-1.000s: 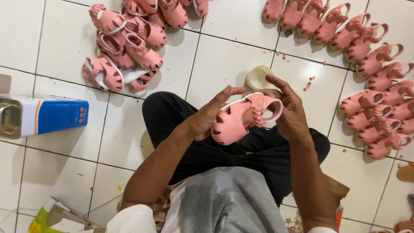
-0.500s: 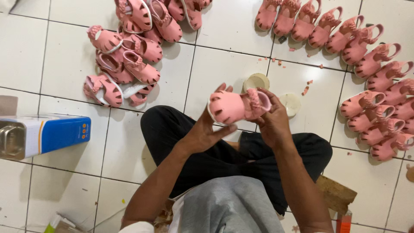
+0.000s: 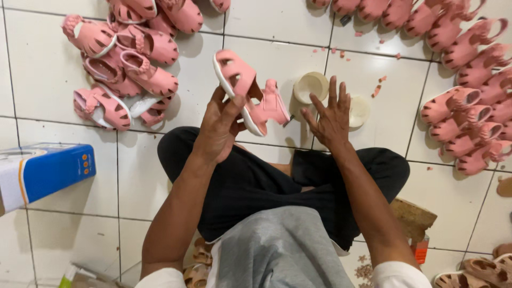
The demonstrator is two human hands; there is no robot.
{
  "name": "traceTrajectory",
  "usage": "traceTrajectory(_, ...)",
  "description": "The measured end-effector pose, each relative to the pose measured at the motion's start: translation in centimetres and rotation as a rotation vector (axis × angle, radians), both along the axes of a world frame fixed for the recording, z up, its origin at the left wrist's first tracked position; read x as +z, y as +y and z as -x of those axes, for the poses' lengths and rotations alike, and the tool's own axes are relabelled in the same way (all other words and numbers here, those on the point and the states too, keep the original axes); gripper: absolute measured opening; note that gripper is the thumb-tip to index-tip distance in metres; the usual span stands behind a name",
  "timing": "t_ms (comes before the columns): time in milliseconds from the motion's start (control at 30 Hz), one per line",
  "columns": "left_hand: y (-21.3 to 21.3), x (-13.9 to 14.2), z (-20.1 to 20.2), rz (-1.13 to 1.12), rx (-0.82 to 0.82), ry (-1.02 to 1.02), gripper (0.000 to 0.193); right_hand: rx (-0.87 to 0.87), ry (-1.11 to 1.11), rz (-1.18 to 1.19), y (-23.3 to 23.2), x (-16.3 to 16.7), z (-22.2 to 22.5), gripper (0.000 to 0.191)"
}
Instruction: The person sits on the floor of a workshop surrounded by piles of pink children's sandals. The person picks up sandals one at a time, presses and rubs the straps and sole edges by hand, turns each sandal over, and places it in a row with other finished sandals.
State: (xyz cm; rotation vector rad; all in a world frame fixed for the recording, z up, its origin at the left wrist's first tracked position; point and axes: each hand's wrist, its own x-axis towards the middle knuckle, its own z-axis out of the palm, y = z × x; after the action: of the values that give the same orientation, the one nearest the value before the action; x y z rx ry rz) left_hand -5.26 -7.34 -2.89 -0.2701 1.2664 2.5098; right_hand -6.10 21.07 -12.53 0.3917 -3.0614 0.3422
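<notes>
My left hand (image 3: 221, 128) grips a pink child's sandal (image 3: 246, 92) by its sole edge, holding it tilted above my crossed legs in black trousers. My right hand (image 3: 329, 116) hovers just to the right of the sandal with fingers spread and nothing in it. A small cream-coloured round container (image 3: 311, 86) and its lid (image 3: 359, 110) lie on the white tiled floor just beyond my right hand.
A heap of pink sandals (image 3: 130, 64) lies at the upper left. A row of pink sandals (image 3: 469, 101) runs along the top and right. A blue and white box (image 3: 45, 173) sits at the left. Pink scraps (image 3: 378, 88) dot the tiles.
My right hand has let go of the sandal and opened beside it. My left hand has lifted the sandal up and to the left.
</notes>
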Motion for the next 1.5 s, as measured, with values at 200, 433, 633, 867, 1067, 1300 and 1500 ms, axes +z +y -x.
traceTrajectory(200,-0.3,1.0,1.2,-0.007,0.005,-0.053,0.051,0.005,-0.015,-0.027,-1.1,-0.2,2.3,0.053)
traceTrajectory(433,-0.9,1.6,3.3,0.042,0.013,-0.092,0.062,-0.029,-0.060,0.104,-0.5,-0.2,3.0,0.042)
traceTrajectory(633,-0.2,1.8,3.9,0.161,0.031,-0.072,0.096,0.002,-0.075,0.202,0.6,-0.2,1.3,0.026)
traceTrajectory(867,0.2,2.6,2.9,0.191,0.007,-0.041,0.110,-0.041,-0.225,0.638,-2.2,8.7,-4.8,0.034)
traceTrajectory(1067,1.2,3.2,1.6,0.218,-0.026,0.023,0.109,0.312,0.257,0.368,-5.8,14.7,-5.9,0.050)
traceTrajectory(1300,1.5,3.1,0.3,0.220,-0.058,0.038,0.109,0.278,0.217,0.190,-6.5,15.1,-5.5,0.043)
traceTrajectory(1500,1.8,3.0,-0.1,0.247,-0.080,0.047,0.110,0.272,0.150,0.107,-6.3,14.4,-5.7,0.042)
